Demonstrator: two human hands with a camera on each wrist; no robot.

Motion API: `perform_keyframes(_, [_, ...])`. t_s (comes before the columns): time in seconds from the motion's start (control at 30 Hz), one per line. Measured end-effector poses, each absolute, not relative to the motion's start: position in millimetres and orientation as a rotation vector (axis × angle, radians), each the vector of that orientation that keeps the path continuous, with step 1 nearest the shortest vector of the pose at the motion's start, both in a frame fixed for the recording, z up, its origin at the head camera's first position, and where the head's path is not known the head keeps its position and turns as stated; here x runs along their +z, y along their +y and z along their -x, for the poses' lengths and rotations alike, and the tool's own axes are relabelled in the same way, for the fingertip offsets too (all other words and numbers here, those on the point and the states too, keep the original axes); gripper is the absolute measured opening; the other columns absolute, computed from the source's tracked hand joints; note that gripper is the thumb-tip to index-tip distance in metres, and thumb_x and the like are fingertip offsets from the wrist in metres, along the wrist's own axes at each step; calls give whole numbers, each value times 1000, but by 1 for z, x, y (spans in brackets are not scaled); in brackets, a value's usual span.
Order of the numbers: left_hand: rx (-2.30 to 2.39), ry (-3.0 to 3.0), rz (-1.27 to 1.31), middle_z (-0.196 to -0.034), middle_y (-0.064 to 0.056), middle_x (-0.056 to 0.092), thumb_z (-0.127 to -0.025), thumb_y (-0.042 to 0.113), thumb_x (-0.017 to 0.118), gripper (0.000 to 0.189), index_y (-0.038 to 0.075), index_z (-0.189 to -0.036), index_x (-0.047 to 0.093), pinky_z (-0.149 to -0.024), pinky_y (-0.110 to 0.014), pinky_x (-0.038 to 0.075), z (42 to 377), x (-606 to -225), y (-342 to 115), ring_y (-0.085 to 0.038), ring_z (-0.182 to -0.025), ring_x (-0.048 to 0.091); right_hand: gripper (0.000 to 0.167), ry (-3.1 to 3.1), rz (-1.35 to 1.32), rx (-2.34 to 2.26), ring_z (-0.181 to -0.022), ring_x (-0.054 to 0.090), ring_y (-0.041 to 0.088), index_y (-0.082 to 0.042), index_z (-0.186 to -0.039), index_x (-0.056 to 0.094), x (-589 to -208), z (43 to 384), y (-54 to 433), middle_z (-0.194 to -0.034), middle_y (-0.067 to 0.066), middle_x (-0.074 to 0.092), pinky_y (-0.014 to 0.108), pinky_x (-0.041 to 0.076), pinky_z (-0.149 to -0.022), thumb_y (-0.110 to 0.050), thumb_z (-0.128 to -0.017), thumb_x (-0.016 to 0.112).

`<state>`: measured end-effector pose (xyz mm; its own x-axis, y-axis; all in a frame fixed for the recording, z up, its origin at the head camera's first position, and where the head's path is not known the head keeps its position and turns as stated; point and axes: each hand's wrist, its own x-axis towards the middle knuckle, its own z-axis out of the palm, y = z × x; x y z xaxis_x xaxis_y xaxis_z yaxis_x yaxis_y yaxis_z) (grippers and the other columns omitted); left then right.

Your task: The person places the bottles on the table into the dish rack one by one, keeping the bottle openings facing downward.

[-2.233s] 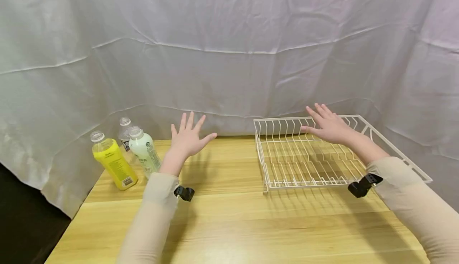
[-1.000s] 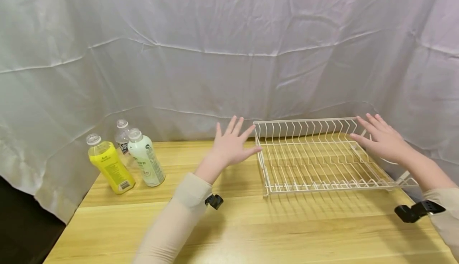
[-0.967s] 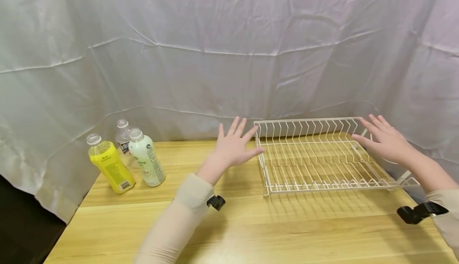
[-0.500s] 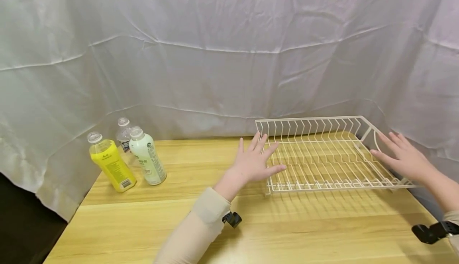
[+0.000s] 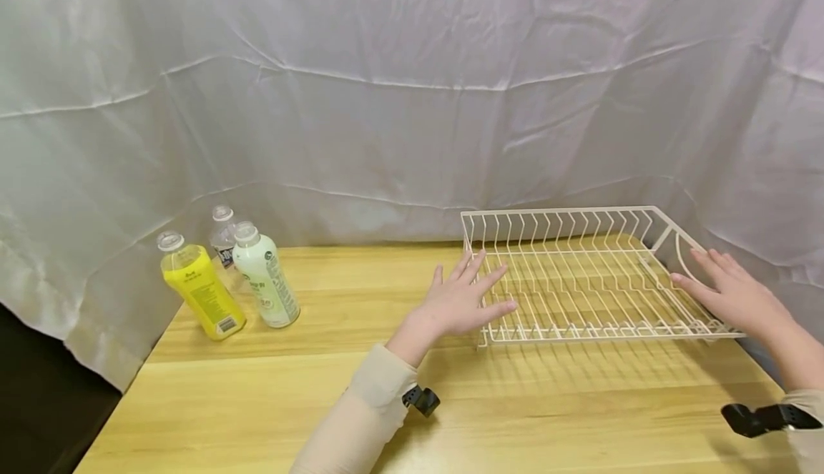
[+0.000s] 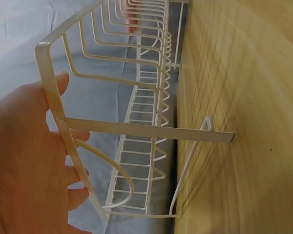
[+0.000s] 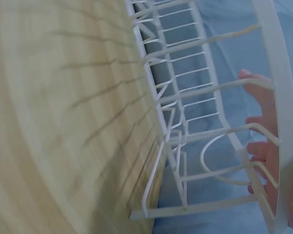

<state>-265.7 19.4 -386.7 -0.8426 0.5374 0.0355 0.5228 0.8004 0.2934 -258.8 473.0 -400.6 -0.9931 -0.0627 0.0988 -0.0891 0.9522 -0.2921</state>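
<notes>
Flanking the rack (image 5: 579, 291) at both edges, hands (image 5: 455, 304) (image 5: 740, 299) sit well off bottles (image 5: 267, 281).

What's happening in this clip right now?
A person has both bare hands at a white wire rack on a wooden table. The left hand is at its left end and the right hand at its right end, both with fingers spread rather than wrapped around it; whether they touch it is hard to tell. Off to the left stand a yellow bottle, a pale green bottle and, behind them, a clear bottle.
</notes>
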Motion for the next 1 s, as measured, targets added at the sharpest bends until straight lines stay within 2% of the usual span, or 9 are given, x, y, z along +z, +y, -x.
perform_keyframes(0.1, [472, 2930, -855, -164, 4, -7, -89, 79, 21, 69, 50, -150, 7, -116, -61, -6, 265, -386, 19, -21, -153, -8, 86, -3031, -90, 475, -144, -14, 51, -2, -155, -2, -400, 258, 473, -154, 37, -9, 78, 7, -100, -53, -100, 40])
perform_keyframes(0.4, [482, 2941, -853, -164, 4, -6, -91, 77, 21, 68, 49, -151, 8, -116, -62, -5, 268, -392, 11, -22, -153, -7, 85, -3028, -80, 486, -145, -8, 51, -5, -156, 0, -398, 254, 461, -156, 34, -4, 77, 11, -99, -55, -99, 41])
perform_keyframes(0.73, [491, 2942, -861, -163, 6, -11, -92, 75, 23, 68, 48, -152, 7, -117, -61, -4, 264, -391, -16, -24, -154, -4, 84, -3016, -147, 499, -144, -3, 55, -3, -155, 4, -394, 252, 435, -155, 36, 0, 73, 8, -107, -54, -99, 41])
perform_keyframes(1.0, [488, 2961, -891, -164, 5, -6, -91, 76, 23, 72, 42, -154, 13, -117, -61, -3, 258, -390, -35, -24, -153, -5, 80, -2989, -130, 474, -143, 0, 56, -4, -156, 6, -396, 248, 417, -153, 38, 4, 75, 11, -104, -53, -101, 37])
